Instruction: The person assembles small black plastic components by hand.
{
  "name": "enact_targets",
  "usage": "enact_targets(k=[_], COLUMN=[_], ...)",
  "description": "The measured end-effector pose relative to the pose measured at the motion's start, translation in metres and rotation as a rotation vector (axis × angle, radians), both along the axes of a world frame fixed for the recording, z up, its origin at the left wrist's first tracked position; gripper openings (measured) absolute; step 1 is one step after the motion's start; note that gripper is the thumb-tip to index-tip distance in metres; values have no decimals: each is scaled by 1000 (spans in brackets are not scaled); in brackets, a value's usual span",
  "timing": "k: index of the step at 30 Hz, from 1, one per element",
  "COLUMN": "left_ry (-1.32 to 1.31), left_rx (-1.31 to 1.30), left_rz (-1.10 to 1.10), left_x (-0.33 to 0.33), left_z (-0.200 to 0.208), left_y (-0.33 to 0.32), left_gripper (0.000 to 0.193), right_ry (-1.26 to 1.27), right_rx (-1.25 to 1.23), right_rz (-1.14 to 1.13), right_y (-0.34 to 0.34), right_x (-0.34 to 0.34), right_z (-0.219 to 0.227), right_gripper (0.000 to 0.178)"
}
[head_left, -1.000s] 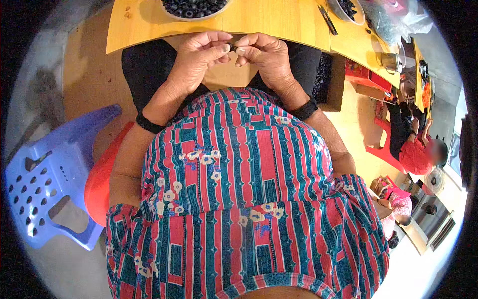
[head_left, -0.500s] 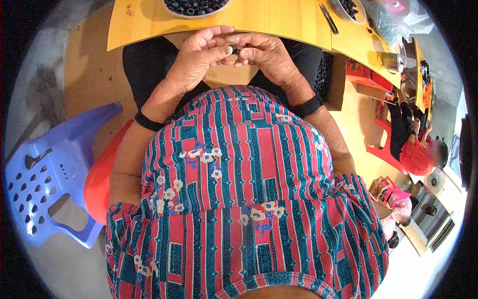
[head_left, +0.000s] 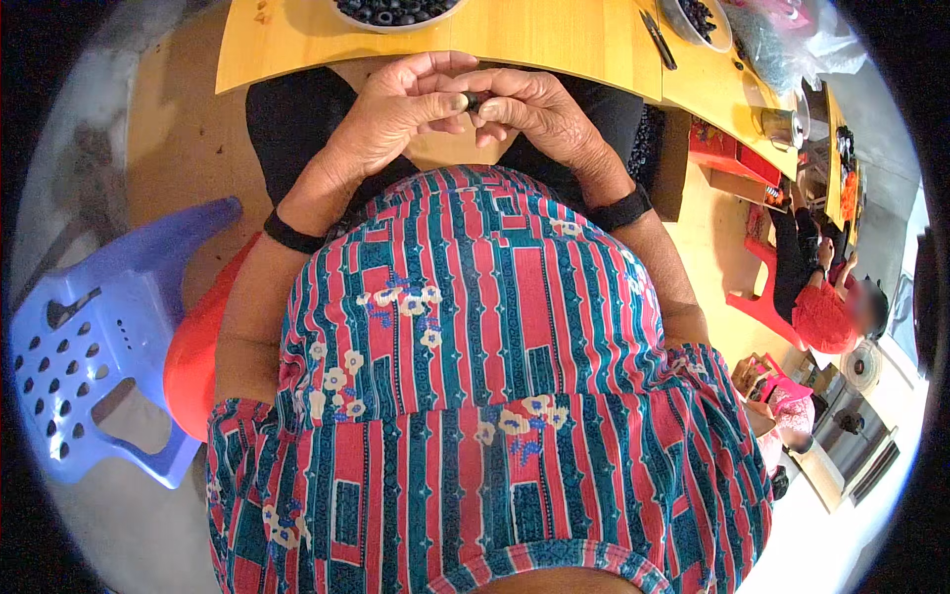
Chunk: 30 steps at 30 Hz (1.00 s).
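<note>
Just in front of the table edge, my two hands meet over my lap around a small black part (head_left: pixel 476 101). My left hand (head_left: pixel 396 111) pinches it between thumb and fingers from one side. From the other side, the thumb and fingers of my right hand (head_left: pixel 539 107) close on it too. Fingertips cover most of the part, so its exact kind cannot be made out. Beyond my hands, a whitish bowl (head_left: pixel 398 29) on the wooden table (head_left: pixel 534 49) holds many small black ring-shaped pieces.
A dark slim tool (head_left: pixel 658 41) lies right of the bowl, near a second bowl (head_left: pixel 730 42) of black pieces. Farther right are plastic bags (head_left: pixel 792 45) and a metal cup (head_left: pixel 779 126). A blue plastic chair (head_left: pixel 109 346) stands left. Other people (head_left: pixel 826 312) sit at right.
Both hands stay together on the small black part, with slight finger movement; less of the part shows now. The view has shifted slightly.
</note>
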<state>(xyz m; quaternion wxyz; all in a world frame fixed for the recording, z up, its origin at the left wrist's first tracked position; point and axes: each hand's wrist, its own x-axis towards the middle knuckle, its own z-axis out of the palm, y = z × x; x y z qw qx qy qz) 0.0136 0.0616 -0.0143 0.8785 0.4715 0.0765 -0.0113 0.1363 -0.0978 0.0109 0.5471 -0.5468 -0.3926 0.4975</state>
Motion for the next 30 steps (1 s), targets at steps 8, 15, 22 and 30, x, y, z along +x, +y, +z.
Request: enact_targets(k=[8,15,22,30], left_ry=[17,5,17,11], left_rx=[-53,-80,-83,-29], left_rz=[4,-78,-7,46], left_x=[0,-3,-3,-3], left_z=[0,-4,-4,1], left_y=[1,6,1,-3], left_gripper=[47,43,33,29], right_ry=[44,22,-21,-32], right_rx=[52,41,56,134], right_rz=[-8,-12,-94,-229], right_y=[0,0,2,1], right_x=[3,-2,-5,-16], right_z=[-5,-6,-4,-4], right_gripper=[35,40,29,25])
